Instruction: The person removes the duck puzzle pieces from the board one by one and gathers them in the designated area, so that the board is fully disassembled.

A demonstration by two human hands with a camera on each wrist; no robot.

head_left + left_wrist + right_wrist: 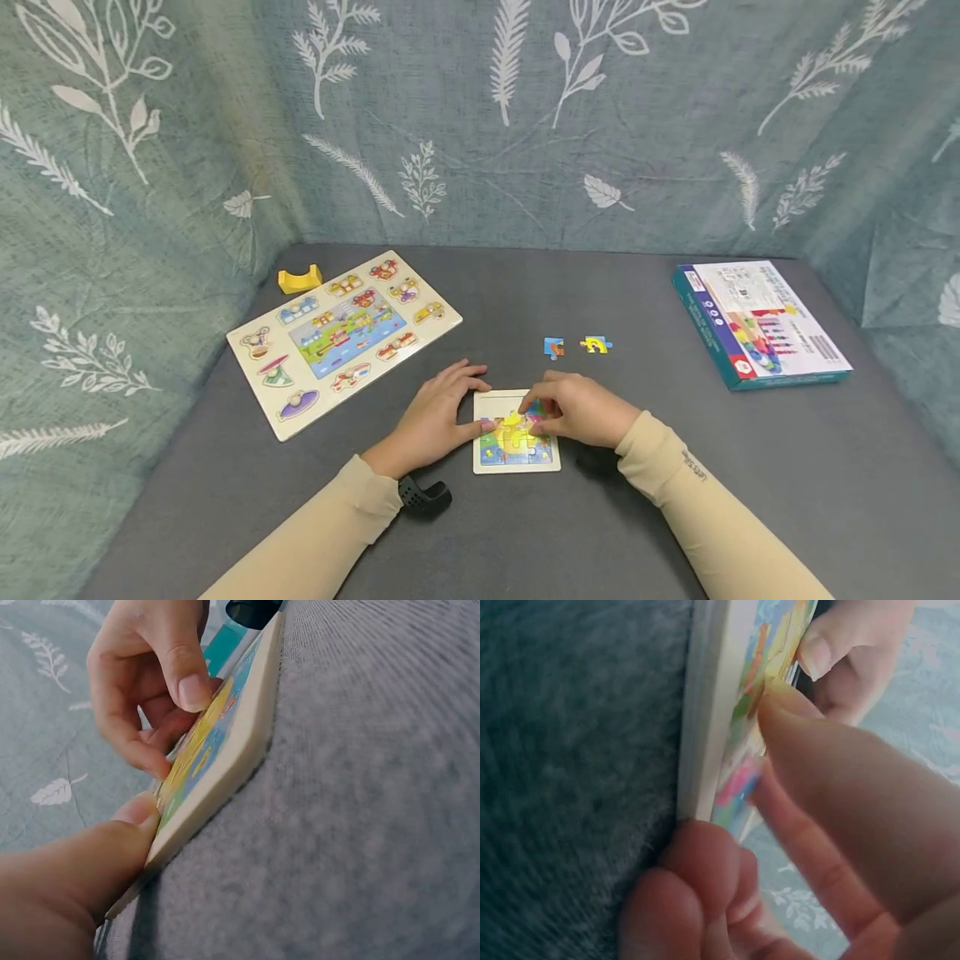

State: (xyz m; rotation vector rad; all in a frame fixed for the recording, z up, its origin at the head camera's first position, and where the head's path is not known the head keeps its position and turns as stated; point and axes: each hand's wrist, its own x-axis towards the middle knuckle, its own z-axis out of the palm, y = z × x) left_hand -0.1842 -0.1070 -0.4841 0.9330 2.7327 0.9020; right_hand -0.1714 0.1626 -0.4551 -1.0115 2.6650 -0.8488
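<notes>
A small wooden jigsaw puzzle [480, 467] in a pale frame lies before me, filled mostly with yellow and blue pieces. My left hand [437, 410] rests at its left side, fingers stretched forward and thumb pressed on the picture's left edge; the left wrist view shows that thumb [135, 814] close up. From the right, my right hand [588, 407] bends over the puzzle. Its thumb and index finger pinch a puzzle piece [517, 419] at the picture's upper part, partly hidden by the fingers. In the right wrist view its other fingertips [701, 859] touch the frame's side.
Two loose puzzle pieces, one blue and orange [553, 346], one yellow and blue [596, 344], lie beyond the puzzle. A large wooden picture board [262, 400] sits at left, with a yellow block [299, 279] behind it. At right lies a flat box [765, 325]. Patterned cloth [480, 167] hangs behind.
</notes>
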